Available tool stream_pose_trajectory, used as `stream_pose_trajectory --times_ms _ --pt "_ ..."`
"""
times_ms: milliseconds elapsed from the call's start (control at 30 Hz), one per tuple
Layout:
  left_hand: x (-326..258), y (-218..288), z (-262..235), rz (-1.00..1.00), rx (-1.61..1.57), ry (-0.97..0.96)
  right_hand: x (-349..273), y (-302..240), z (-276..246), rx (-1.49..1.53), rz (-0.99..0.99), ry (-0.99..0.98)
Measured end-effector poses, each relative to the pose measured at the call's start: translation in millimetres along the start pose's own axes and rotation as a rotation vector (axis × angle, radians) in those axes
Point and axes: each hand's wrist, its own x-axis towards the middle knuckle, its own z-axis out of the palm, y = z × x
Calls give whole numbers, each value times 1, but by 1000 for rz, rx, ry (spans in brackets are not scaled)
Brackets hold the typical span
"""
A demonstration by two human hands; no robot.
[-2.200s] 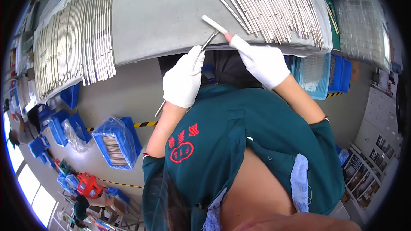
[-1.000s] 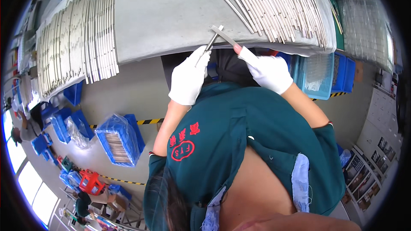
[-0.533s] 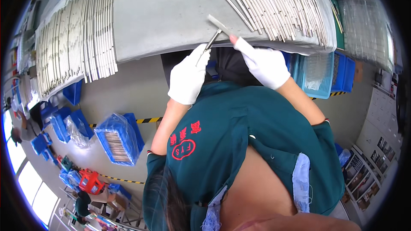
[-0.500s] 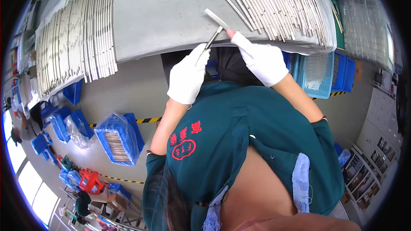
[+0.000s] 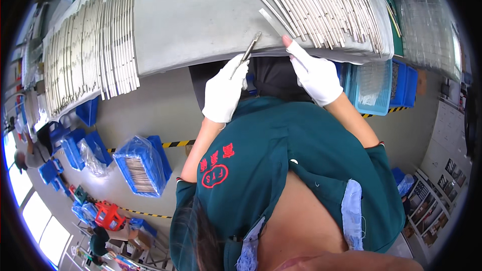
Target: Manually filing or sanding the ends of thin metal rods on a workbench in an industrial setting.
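My left hand (image 5: 224, 90), in a white glove, is closed round a slim metal rod (image 5: 252, 46) whose tip slants up past the table's near edge. My white-gloved right hand (image 5: 317, 76) pinches a thin, flat, pale strip (image 5: 271, 21), which points up and left over the table. One bare fingertip shows at the end of the right glove. A small gap separates the strip from the rod's tip. Just beyond the strip lies a row of metal rods (image 5: 321, 7). What the strip is made of, I cannot tell.
Another row of metal rods (image 5: 90, 45) covers the left of the grey-covered table (image 5: 186, 15). Blue bins (image 5: 404, 83) and a light-blue basket (image 5: 384, 105) stand below its right end. A plastic-wrapped blue crate (image 5: 140, 170) sits on the floor at left. Stacked clear trays (image 5: 427, 35) are at far right.
The strip, which lay against the rod's tip, is now apart from it. My right hand has moved right with the strip; my left hand has shifted slightly right with the rod.
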Motion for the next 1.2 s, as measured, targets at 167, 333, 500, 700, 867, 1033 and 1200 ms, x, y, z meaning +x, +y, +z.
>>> stream_pose_trajectory --times_ms 167,333,500,700,867,1033,1200 --pt "-3 3 17 -157 -360 47 -13 1 6 -174 -153 10" --pt "-4 3 29 -127 -388 88 8 -24 9 -263 -163 33" --pt "-7 8 33 -216 -568 81 -2 -29 7 -164 -79 -110" --pt "-7 9 33 -210 -516 84 7 -25 20 -165 -159 125" --pt "-9 9 33 -237 -568 62 4 -32 10 -141 -76 21" --pt "-8 9 32 -216 -540 75 7 -32 12 -207 -76 28" --pt "-7 13 34 -201 -531 67 12 -19 22 -138 -158 163"
